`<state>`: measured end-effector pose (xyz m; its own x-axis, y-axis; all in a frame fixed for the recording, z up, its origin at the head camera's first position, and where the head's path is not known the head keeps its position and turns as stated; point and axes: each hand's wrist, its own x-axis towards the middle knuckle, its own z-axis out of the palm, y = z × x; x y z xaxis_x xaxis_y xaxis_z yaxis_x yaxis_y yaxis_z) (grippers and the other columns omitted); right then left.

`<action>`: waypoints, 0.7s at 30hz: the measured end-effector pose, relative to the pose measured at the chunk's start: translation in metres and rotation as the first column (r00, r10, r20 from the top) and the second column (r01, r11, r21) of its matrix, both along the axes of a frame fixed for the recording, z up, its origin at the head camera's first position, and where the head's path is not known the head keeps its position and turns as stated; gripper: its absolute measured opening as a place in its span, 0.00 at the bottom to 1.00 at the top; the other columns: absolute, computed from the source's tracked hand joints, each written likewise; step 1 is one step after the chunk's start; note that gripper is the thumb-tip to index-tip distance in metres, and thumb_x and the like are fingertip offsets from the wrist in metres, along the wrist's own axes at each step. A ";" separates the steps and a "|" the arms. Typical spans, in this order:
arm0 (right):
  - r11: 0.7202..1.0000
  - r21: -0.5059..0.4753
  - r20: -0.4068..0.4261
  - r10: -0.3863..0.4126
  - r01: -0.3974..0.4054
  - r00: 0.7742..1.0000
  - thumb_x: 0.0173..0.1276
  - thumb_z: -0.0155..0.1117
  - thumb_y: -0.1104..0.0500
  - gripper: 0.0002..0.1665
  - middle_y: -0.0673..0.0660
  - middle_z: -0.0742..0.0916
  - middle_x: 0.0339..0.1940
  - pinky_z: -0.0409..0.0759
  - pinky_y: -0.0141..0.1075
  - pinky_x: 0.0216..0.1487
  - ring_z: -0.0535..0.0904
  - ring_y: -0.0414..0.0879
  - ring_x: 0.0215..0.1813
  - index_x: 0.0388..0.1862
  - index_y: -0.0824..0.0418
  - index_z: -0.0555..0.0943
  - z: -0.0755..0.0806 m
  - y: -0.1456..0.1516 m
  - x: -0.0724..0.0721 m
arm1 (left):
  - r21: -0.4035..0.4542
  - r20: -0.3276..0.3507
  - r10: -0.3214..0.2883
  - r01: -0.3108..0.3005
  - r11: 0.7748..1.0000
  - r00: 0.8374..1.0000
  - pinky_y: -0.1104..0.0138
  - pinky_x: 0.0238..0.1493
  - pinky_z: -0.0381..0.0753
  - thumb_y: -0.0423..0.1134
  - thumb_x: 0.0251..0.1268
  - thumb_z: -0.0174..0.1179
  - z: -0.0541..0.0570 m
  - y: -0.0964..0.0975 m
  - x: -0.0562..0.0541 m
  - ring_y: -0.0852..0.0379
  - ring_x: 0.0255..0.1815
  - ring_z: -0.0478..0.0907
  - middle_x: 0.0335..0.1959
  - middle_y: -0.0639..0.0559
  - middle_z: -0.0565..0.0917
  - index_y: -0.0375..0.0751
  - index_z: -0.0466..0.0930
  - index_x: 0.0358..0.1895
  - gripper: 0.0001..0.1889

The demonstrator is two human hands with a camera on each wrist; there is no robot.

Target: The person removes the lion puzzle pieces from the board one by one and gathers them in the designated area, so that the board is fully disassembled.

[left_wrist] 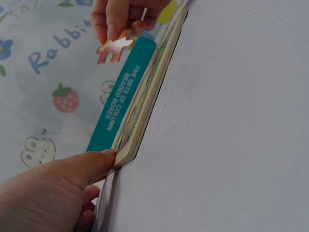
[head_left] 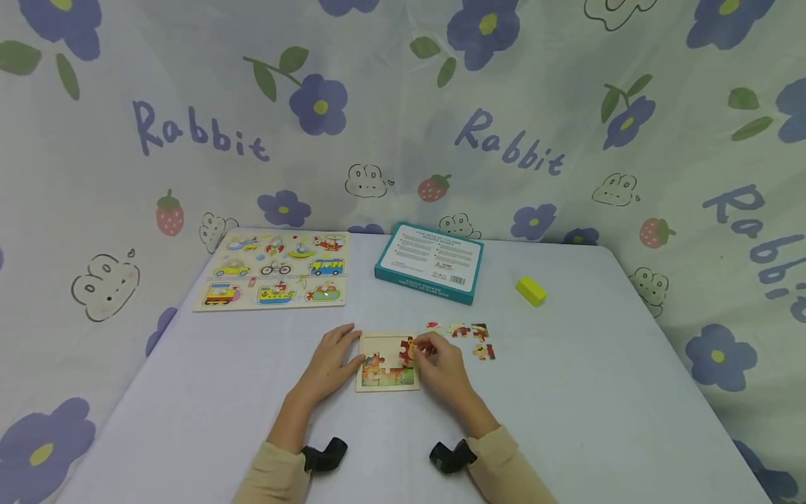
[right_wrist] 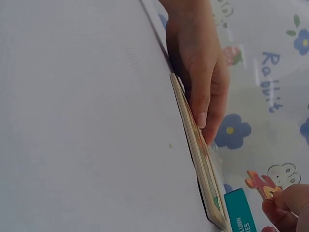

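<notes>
A small wooden jigsaw tray (head_left: pixel 388 390) lies in front of me, with joined picture pieces (head_left: pixel 395 378) along its bottom and lower left. My left hand (head_left: pixel 329 367) rests at the tray's left side, its fingers spread; in the left wrist view the thumb (left_wrist: pixel 96 164) touches the tray's corner. Between thumb and fingers, my right hand (head_left: pixel 446 367) pinches a reddish-brown and yellow puzzle piece (head_left: pixel 406 351). That puzzle piece (right_wrist: pixel 261 184) is held up above the tray in the right wrist view. The bare upper part of the tray shows pale wood.
Several loose puzzle pieces (head_left: pixel 481 331) lie right of the tray, partly behind my right hand. Farther back are a teal and white box (head_left: pixel 428 262), a vehicle picture board (head_left: pixel 273 269) at left and a yellow block (head_left: pixel 532 290) at right. A patterned curtain (head_left: pixel 390 126) hangs behind the table.
</notes>
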<state>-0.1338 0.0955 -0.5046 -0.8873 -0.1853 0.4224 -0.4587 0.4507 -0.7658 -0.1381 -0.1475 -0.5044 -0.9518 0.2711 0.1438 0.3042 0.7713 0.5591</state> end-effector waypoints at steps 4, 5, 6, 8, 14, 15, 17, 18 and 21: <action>1.000 -0.021 0.029 -0.012 0.013 1.000 0.61 0.62 0.64 0.06 0.45 0.82 0.30 0.77 0.31 0.32 0.75 0.37 0.32 0.37 0.56 0.78 0.003 0.004 0.000 | 0.008 0.005 0.001 -0.001 1.000 1.000 0.50 0.64 0.58 0.44 0.60 0.60 0.001 0.000 0.000 0.43 0.66 0.57 0.64 0.41 0.65 0.37 0.69 0.60 0.26; 1.000 -0.024 0.036 -0.018 0.019 0.999 0.61 0.62 0.64 0.06 0.45 0.82 0.30 0.76 0.31 0.32 0.75 0.37 0.32 0.37 0.56 0.78 0.004 0.005 0.000 | 0.008 0.006 0.002 -0.002 1.000 1.000 0.50 0.64 0.58 0.44 0.60 0.60 0.001 0.000 0.001 0.43 0.66 0.57 0.64 0.41 0.65 0.37 0.69 0.60 0.26; 0.999 -0.023 0.040 -0.026 0.027 0.999 0.62 0.61 0.64 0.05 0.46 0.82 0.31 0.76 0.31 0.32 0.75 0.37 0.32 0.37 0.56 0.78 0.004 0.006 0.000 | 0.010 0.006 0.002 -0.002 1.000 1.000 0.50 0.64 0.58 0.44 0.60 0.61 0.001 0.000 0.001 0.43 0.66 0.57 0.64 0.41 0.65 0.37 0.70 0.60 0.26; 0.999 -0.020 0.051 -0.041 0.042 0.998 0.62 0.61 0.63 0.05 0.47 0.82 0.31 0.76 0.31 0.32 0.75 0.38 0.32 0.37 0.56 0.78 0.005 0.009 0.000 | 0.010 0.005 0.001 -0.001 1.000 1.000 0.50 0.63 0.58 0.44 0.60 0.61 0.002 0.000 0.001 0.43 0.66 0.57 0.64 0.41 0.65 0.36 0.69 0.60 0.27; 0.998 0.009 0.051 -0.061 0.061 0.997 0.62 0.61 0.63 0.05 0.48 0.82 0.32 0.76 0.31 0.33 0.74 0.39 0.33 0.37 0.56 0.78 0.009 0.016 -0.002 | 0.003 0.006 0.002 -0.002 1.000 1.000 0.50 0.63 0.58 0.44 0.59 0.61 0.003 0.001 0.001 0.43 0.66 0.57 0.64 0.41 0.65 0.36 0.69 0.60 0.27; 0.998 0.015 0.052 -0.064 0.063 0.997 0.62 0.61 0.64 0.05 0.48 0.82 0.31 0.76 0.31 0.34 0.74 0.39 0.33 0.37 0.57 0.78 0.010 0.018 -0.002 | 0.002 0.008 0.002 -0.002 1.000 1.000 0.50 0.63 0.58 0.44 0.59 0.61 0.003 0.001 0.001 0.43 0.66 0.57 0.64 0.41 0.65 0.36 0.69 0.60 0.27; 0.997 0.025 0.058 -0.074 0.072 0.996 0.62 0.62 0.64 0.05 0.46 0.82 0.31 0.76 0.32 0.34 0.74 0.39 0.33 0.37 0.57 0.78 0.012 0.020 -0.002 | 0.001 0.011 0.002 -0.002 1.000 1.000 0.50 0.63 0.58 0.44 0.59 0.61 0.003 0.001 0.001 0.43 0.66 0.57 0.64 0.41 0.64 0.36 0.69 0.60 0.27; 0.997 0.027 0.062 -0.079 0.077 0.995 0.61 0.62 0.65 0.06 0.46 0.82 0.31 0.76 0.32 0.34 0.74 0.39 0.33 0.37 0.57 0.78 0.013 0.022 -0.002 | -0.001 0.012 0.002 -0.002 1.000 1.000 0.50 0.64 0.58 0.44 0.59 0.61 0.003 0.001 0.001 0.43 0.66 0.57 0.64 0.41 0.64 0.36 0.69 0.61 0.27; 0.995 0.033 0.078 -0.097 0.094 0.992 0.61 0.63 0.65 0.06 0.45 0.81 0.30 0.75 0.32 0.33 0.74 0.39 0.33 0.37 0.57 0.78 0.014 0.027 -0.004 | -0.003 0.011 0.000 0.000 1.000 1.000 0.50 0.64 0.58 0.44 0.60 0.61 0.003 0.001 0.001 0.43 0.66 0.57 0.64 0.41 0.64 0.36 0.69 0.61 0.27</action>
<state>-0.1380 0.1224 -0.4905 -0.9319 -0.1096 0.3458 -0.3511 0.5124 -0.7837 -0.1369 -0.1467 -0.5014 -0.9533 0.2714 0.1324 0.2979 0.7732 0.5598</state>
